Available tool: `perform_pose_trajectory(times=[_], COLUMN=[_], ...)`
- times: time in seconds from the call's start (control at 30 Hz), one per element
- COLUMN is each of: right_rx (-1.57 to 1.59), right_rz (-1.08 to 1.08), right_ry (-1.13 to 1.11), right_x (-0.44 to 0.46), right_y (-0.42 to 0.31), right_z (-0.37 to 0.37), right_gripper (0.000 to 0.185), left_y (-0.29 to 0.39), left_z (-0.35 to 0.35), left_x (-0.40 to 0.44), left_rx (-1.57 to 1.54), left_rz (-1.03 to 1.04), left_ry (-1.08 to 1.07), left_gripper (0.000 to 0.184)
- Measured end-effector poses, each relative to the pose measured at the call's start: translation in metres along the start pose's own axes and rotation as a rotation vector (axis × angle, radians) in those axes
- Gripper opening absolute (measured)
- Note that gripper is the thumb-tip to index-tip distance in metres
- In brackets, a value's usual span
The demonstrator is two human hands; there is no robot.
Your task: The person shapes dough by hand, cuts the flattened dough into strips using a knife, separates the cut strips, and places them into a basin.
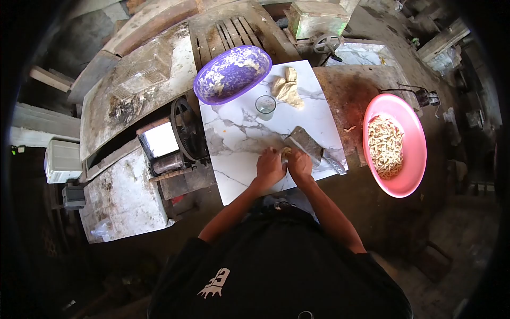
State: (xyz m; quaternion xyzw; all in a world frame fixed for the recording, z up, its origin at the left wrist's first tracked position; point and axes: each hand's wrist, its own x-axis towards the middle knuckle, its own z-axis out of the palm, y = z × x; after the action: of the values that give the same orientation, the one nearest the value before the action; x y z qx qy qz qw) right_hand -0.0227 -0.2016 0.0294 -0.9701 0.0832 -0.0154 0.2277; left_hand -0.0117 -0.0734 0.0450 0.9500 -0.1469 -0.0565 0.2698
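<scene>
Head view. L→R: hand-wheel machine (189,128), well left of hands. White marbled desk (228,141) under hands. Purple tub (229,99), beyond & left, pale residue inside. Glass (265,108) just beyond left hand (271,167). Small dough pc (287,152) betw. fingers of both hands, at desk level; right hand (300,166) close beside left, both curled inward; grip closure can't tell. Dough slab (288,90) farther beyond hands. Cleaver (305,142) flat, just past right hand, handle to right. Pink tub (413,143) w/ dough strips (385,146), well right.

Handling (judged): dough pc light, soft, prob. tacky, stretches/tears easily; hold lightly w/ fingertips, both ends.
</scene>
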Motion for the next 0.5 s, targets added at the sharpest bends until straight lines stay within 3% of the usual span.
perform_pose_trajectory(times=[0.07, 0.2, 0.27, 0.37, 0.4, 0.47, 0.5], right_rx=[0.183, 0.217, 0.219, 0.303, 0.303, 0.303, 0.306], right_rz=[-0.005, -0.007, -0.245, -0.249, -0.247, 0.026, 0.027], right_ry=[-0.075, -0.143, 0.029, 0.073, 0.070, -0.116, -0.117], right_x=[-0.013, -0.031, -0.041, -0.047, -0.046, -0.038, -0.033], right_y=[-0.011, 0.002, 0.021, 0.024, 0.022, 0.016, 0.013], right_z=[-0.021, -0.020, -0.009, -0.011, -0.012, -0.014, -0.014], right_gripper=[0.021, 0.022, 0.024, 0.021, 0.021, 0.022, 0.022], left_y=[-0.001, -0.007, -0.011, -0.013, -0.008, -0.008, -0.012], left_z=[0.000, 0.008, 0.009, 0.004, -0.004, -0.008, -0.003], left_x=[-0.013, -0.022, -0.022, -0.024, -0.025, -0.024, -0.023], left_rx=[0.013, -0.102, -0.119, -0.167, -0.183, -0.197, -0.197], left_rz=[0.079, 0.171, 0.184, 0.149, 0.146, 0.143, 0.135], left_ry=[0.032, 0.096, 0.122, 0.000, -0.016, -0.031, -0.021], left_gripper=[0.032, 0.033, 0.031, 0.022, 0.019, 0.016, 0.015])
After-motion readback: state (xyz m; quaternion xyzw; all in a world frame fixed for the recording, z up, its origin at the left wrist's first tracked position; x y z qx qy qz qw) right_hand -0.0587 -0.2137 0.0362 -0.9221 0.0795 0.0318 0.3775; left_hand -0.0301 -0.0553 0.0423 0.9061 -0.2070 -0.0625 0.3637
